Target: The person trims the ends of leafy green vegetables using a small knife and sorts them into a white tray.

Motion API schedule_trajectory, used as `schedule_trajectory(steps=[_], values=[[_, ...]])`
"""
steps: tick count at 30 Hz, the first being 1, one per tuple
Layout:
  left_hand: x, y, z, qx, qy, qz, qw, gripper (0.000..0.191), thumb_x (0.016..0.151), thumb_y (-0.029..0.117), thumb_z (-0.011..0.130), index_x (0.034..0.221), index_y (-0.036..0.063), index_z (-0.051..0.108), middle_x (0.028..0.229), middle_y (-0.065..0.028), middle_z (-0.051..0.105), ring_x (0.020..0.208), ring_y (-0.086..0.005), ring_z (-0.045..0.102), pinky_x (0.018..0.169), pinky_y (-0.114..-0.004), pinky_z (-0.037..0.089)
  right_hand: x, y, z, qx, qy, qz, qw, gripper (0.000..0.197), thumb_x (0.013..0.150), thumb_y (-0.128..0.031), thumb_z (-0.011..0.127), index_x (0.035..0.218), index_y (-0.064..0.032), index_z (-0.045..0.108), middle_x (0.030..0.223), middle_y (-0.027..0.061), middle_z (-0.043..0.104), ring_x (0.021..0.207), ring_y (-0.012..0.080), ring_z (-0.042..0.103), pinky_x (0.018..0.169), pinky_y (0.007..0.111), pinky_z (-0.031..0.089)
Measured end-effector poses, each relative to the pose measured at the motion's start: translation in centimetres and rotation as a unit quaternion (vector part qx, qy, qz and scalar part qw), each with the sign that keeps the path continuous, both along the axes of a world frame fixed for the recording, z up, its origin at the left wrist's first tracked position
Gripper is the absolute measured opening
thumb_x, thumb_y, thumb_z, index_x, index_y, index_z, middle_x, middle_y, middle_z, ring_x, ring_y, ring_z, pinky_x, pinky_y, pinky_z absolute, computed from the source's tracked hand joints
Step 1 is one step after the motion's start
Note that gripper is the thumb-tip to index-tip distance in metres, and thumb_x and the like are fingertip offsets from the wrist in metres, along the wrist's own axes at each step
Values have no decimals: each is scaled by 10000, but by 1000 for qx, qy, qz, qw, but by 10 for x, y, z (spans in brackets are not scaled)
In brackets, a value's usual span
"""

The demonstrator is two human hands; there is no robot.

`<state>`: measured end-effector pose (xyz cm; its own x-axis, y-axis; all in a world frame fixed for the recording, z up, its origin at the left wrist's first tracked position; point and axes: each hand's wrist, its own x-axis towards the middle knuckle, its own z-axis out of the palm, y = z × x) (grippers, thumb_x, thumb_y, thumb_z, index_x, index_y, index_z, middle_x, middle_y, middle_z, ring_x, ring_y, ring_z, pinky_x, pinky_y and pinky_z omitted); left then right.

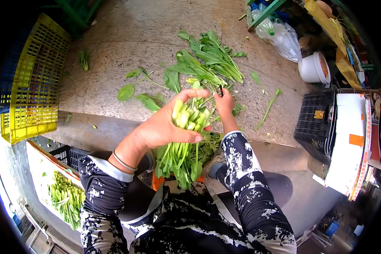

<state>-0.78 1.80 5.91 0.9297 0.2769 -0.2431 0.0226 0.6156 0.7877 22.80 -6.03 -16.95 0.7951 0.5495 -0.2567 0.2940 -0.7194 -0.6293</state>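
My left hand (165, 127) is wrapped around a thick bunch of leafy greens (192, 119). The pale cut stem ends point up, and the leaves hang down towards my lap. Just to the right, my right hand (224, 102) pinches a small dark tool (221, 91), perhaps a knife; most of it is hidden by the fingers. Right beyond that hand lies a loose pile of leafy green stalks (209, 60), stems towards me. Single leaves (126, 92) are scattered to the left of the pile, and a bare stalk (268, 109) lies to its right.
A yellow plastic crate (35, 73) stands at the left. Below it, a white-lined box (38, 171) holds bundled greens (66, 197). On the right are a white bucket (311, 68), a black crate (312, 119) and a white foam box (349, 127). Plastic bags (284, 39) lie behind.
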Motion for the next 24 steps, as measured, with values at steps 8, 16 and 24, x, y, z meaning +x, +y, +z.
schedule_trajectory(steps=[8, 16, 24], values=[[-7, 16, -29, 145, 226, 91, 959, 363, 672, 26, 710, 1011, 18, 580, 880, -35, 638, 802, -110, 600, 761, -250, 484, -20, -17, 23, 143, 92, -12, 985, 193, 753, -207, 686, 817, -30, 643, 649, 30, 619, 547, 133, 567, 532, 282, 449], [6, -8, -30, 564, 69, 54, 821, 399, 571, 34, 696, 962, 41, 612, 1104, -121, 600, 952, -272, 606, 835, -335, 483, -56, -57, 147, 176, 109, 67, 976, 179, 805, -181, 680, 776, -11, 631, 626, -10, 593, 547, 43, 493, 509, 212, 395], [26, -34, -15, 489, 22, 55, 870, 375, 614, 71, 718, 962, 9, 595, 985, -102, 588, 920, -234, 585, 833, -312, 452, -42, -68, 230, 188, 257, 148, 936, 228, 863, -229, 620, 901, -5, 603, 684, 24, 599, 515, 44, 456, 473, 190, 374]])
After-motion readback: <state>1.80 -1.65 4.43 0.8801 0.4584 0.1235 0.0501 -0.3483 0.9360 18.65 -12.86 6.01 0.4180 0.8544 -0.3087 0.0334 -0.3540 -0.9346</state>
